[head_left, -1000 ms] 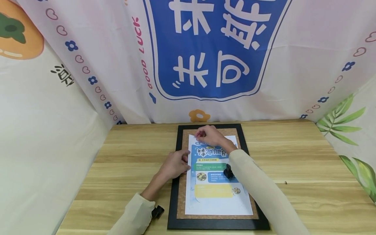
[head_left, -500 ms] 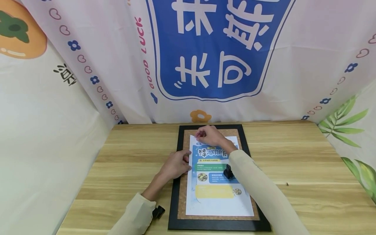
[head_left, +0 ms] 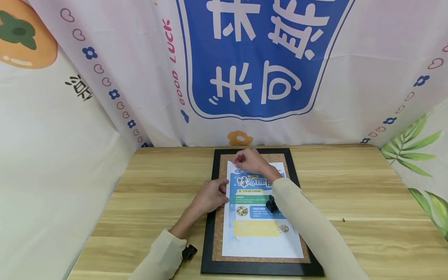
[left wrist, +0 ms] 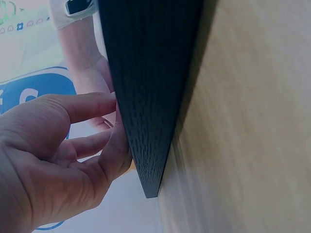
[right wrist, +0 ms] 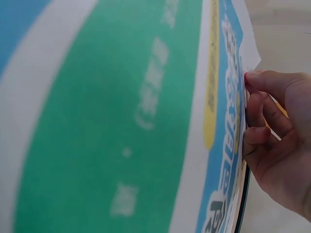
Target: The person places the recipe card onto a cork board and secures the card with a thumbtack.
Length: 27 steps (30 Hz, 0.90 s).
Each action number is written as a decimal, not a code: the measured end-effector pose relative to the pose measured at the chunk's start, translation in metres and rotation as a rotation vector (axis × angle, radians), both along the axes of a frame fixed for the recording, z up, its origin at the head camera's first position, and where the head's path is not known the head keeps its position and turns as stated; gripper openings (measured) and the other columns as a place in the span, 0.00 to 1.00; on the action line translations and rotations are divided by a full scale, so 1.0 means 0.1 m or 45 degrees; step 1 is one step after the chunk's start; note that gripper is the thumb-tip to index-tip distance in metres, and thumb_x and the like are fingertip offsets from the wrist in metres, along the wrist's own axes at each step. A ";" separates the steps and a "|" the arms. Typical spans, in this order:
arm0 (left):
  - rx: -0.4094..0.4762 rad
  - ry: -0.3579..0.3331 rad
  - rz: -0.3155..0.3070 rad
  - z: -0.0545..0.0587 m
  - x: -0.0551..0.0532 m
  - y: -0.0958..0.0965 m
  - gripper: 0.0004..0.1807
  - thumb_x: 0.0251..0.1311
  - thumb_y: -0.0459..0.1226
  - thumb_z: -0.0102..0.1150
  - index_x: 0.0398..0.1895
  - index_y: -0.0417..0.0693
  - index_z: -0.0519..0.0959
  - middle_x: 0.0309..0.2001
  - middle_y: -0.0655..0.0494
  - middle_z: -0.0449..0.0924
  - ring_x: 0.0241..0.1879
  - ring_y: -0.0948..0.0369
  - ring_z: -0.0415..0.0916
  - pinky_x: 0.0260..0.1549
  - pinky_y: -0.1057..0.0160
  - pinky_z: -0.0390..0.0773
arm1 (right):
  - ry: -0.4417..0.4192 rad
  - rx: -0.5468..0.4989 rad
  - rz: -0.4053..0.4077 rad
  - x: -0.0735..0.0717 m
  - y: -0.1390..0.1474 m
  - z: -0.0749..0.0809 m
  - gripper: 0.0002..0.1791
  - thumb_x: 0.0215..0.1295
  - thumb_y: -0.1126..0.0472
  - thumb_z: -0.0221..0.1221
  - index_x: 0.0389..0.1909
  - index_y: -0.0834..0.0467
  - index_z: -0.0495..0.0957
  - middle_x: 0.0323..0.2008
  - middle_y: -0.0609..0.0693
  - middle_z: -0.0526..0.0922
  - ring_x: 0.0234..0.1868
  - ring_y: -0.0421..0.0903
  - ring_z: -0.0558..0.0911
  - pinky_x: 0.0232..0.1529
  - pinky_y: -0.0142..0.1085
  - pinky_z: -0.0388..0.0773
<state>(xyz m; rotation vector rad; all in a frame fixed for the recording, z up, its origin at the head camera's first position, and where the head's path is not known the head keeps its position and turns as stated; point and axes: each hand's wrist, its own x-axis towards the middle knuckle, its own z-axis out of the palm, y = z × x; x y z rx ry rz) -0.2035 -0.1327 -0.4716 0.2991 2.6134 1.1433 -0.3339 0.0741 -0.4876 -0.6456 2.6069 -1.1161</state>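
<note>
A printed poster (head_left: 260, 247) with blue, green and yellow panels lies on a cork board (head_left: 217, 245) in a black frame (head_left: 262, 268). At the poster's upper left corner my right hand (head_left: 252, 161) pinches a small red pushpin (right wrist: 246, 75), its thumb tip against it in the right wrist view. That corner's paper edge sticks up slightly beside the thumb. My left hand (head_left: 209, 196) rests across the frame's left side, thumb and fingertips spread along the poster's left edge. In the left wrist view the frame's side hides those fingertips.
The board lies on a wood-grain table (head_left: 154, 194) that runs up to a printed cloth backdrop (head_left: 157, 124). Black wrist devices show at both sleeves. A tiny dark speck (head_left: 343, 220) lies on the table to the right.
The head view has shifted slightly, so the whole scene sits a little further right. Both hands keep their places on the poster.
</note>
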 end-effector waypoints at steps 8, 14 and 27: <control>0.004 0.019 -0.008 0.00 0.00 0.00 0.32 0.62 0.24 0.71 0.71 0.33 0.75 0.40 0.48 0.81 0.27 0.62 0.80 0.25 0.68 0.81 | -0.062 -0.005 -0.044 -0.04 -0.02 0.01 0.07 0.75 0.62 0.66 0.48 0.52 0.90 0.44 0.49 0.90 0.45 0.48 0.83 0.57 0.42 0.82; -0.003 0.031 -0.014 0.00 0.00 0.00 0.32 0.62 0.24 0.71 0.70 0.33 0.76 0.40 0.49 0.81 0.27 0.62 0.80 0.25 0.68 0.81 | -0.087 -0.008 -0.051 -0.07 -0.02 0.01 0.06 0.74 0.61 0.67 0.47 0.52 0.90 0.44 0.49 0.89 0.46 0.48 0.84 0.57 0.43 0.81; -0.014 0.041 -0.017 -0.01 0.00 0.00 0.32 0.61 0.24 0.72 0.70 0.34 0.76 0.41 0.48 0.82 0.29 0.62 0.80 0.26 0.68 0.81 | -0.152 0.030 0.007 -0.12 0.02 0.04 0.09 0.75 0.59 0.67 0.51 0.49 0.90 0.45 0.49 0.87 0.47 0.48 0.81 0.56 0.42 0.77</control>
